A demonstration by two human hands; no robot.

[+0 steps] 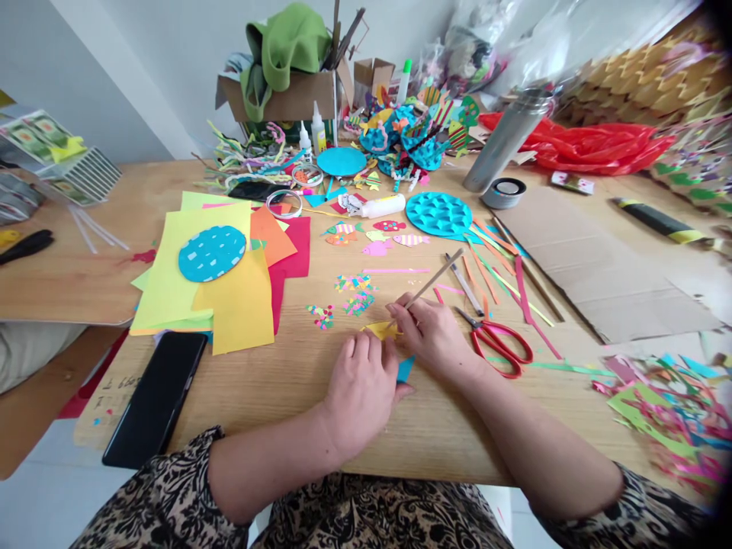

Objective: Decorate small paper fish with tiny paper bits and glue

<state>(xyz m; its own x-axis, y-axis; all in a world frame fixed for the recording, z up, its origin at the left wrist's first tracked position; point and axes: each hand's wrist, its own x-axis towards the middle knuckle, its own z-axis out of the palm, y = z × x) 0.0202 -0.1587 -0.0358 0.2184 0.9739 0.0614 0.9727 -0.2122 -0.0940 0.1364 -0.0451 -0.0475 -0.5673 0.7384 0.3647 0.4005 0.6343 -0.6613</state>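
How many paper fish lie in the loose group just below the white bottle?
5: a multicoloured fish at upper left, an orange fish below it, a red fish at upper right, a pink fish lowest, a yellow-striped fish rightmost. Any underneath would be hidden.

A bare stretch of surface (pixel 263 389) opens between the black phone (pixel 157 400) and left hand (pixel 363 385), while confetti piles (pixel 358 303) obstruct ahead and red scissors (pixel 490 338) crowd the right forearm (pixel 515 408).
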